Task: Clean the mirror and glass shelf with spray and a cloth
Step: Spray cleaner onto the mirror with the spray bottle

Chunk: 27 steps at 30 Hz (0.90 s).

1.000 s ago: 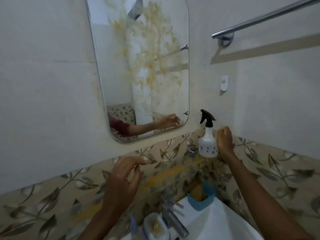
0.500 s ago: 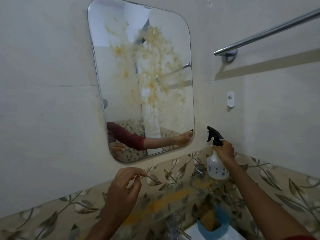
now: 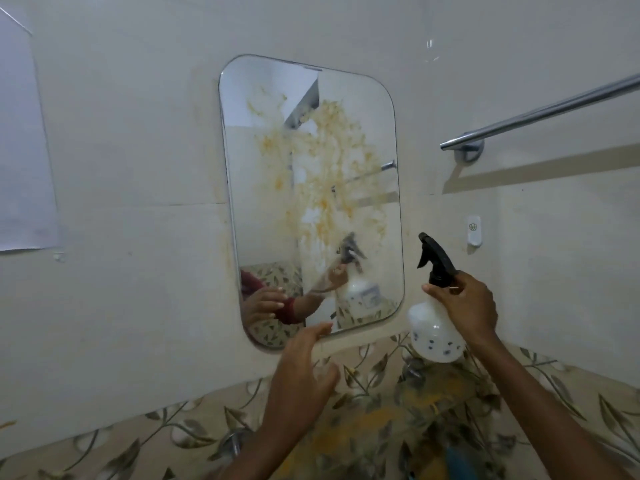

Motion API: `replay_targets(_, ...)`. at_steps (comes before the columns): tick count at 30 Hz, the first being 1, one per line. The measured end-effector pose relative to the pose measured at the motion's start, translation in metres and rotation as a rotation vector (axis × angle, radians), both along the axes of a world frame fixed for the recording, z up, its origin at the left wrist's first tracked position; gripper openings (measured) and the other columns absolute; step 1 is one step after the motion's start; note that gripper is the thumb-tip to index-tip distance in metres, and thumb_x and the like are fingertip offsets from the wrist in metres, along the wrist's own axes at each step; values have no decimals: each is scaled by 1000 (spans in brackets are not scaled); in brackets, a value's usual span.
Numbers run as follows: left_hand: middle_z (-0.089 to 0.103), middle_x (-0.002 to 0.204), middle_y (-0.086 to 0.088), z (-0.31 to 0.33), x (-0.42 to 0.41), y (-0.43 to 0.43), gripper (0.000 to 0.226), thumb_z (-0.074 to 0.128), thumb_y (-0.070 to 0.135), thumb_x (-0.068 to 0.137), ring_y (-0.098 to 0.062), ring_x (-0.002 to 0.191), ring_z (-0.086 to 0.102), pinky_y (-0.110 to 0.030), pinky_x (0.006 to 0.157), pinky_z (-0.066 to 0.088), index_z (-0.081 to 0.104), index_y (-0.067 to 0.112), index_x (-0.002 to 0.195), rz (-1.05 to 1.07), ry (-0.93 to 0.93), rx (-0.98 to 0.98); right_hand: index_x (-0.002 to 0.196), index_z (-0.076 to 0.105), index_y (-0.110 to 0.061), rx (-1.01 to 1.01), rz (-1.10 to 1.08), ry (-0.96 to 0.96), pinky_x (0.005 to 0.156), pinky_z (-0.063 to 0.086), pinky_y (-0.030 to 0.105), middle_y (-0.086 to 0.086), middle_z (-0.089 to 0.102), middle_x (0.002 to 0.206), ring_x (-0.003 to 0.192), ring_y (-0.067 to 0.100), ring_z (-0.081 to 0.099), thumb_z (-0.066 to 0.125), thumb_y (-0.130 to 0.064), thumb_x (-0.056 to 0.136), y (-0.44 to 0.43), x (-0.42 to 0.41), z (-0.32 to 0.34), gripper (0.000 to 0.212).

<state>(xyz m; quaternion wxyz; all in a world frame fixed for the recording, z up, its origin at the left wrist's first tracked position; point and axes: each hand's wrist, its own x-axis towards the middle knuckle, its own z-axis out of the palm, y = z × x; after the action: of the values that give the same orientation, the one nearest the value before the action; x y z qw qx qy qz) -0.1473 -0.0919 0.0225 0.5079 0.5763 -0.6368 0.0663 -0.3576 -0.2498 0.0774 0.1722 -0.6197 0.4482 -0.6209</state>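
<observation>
Since a moment ago the right hand (image 3: 465, 308) has been lifting the spray bottle (image 3: 434, 336) higher, and it is now gripping the bottle's neck just right of the mirror (image 3: 311, 202), near its lower right corner, black nozzle pointing toward the glass. The left hand (image 3: 301, 372) has been rising too and is now hovering with spread fingers, holding nothing, at the mirror's bottom edge. Yellow-orange smears are covering the mirror's middle. A towel bar (image 3: 540, 112) is running off to the mirror's right.

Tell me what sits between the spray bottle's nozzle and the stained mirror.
Nothing. In the head view, only bare cream wall separates the spray bottle, held in the right hand, from the right edge of the mirror. The left hand is lower, below the mirror.
</observation>
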Motion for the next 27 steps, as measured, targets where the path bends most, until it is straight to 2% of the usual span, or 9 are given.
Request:
replay_targets(3,22,148,15,13,-21,-11,111,75,60,59,-9,135,28,-36,109,35,4,45,143,-100,126,247,96,71,-17,-120,71,-58,67,48,29,-1,68,81,75,17,63,80,-34,68,43,19,23,34)
replay_targets(6,7,154,12,26,-41,-18,134,76,72,45,-9,138,21,-34,109,29,-13,46,141,-169,176,275,94,71,-22,-192,193,-118,67,52,24,-11,66,76,73,7,64,81,-33,66,82,47,33,32)
replay_targets(8,13,154,12,32,-44,-17,132,77,70,45,-3,132,23,-29,108,29,-5,42,144,-150,190,186,94,69,-24,-210,259,-156,66,50,20,-14,66,77,75,3,64,80,-34,67,100,62,37,31)
replay_targets(10,29,148,12,38,-38,-13,121,75,71,43,-1,127,32,-26,104,34,14,38,143,-95,199,99,92,67,-27,-217,295,-166,67,51,21,-13,66,78,77,4,65,80,-34,67,111,74,44,29)
replay_targets(14,40,127,20,53,-19,-3,102,74,69,48,-2,114,43,-12,85,38,32,35,134,-5,152,-2,90,58,-21,-200,376,-147,69,50,25,-12,63,84,79,12,63,79,-32,69,121,92,72,32)
replay_targets(18,39,121,22,66,-9,4,102,74,71,47,2,108,41,-8,81,34,34,35,133,15,88,-76,102,43,-16,-54,573,-293,68,52,34,-1,56,92,84,21,61,75,-22,71,126,111,96,45)
replay_targets(21,46,122,17,76,-5,8,100,74,69,47,-3,106,49,-7,73,38,33,37,132,9,72,-97,110,52,-8,95,756,-403,56,49,34,10,58,93,73,26,62,68,-8,75,128,120,109,39)
replay_targets(24,46,129,13,83,1,11,104,73,70,47,-8,111,50,-20,79,46,26,40,134,26,10,-101,98,61,-6,142,859,-427,49,49,26,10,61,85,68,20,57,61,0,79,129,122,119,20)
replay_targets(27,40,141,6,90,5,12,114,76,65,52,-11,117,47,-28,89,50,16,34,143,86,-97,-115,82,62,-13,127,926,-456,50,51,24,4,65,82,70,17,58,57,5,78,127,123,128,19)
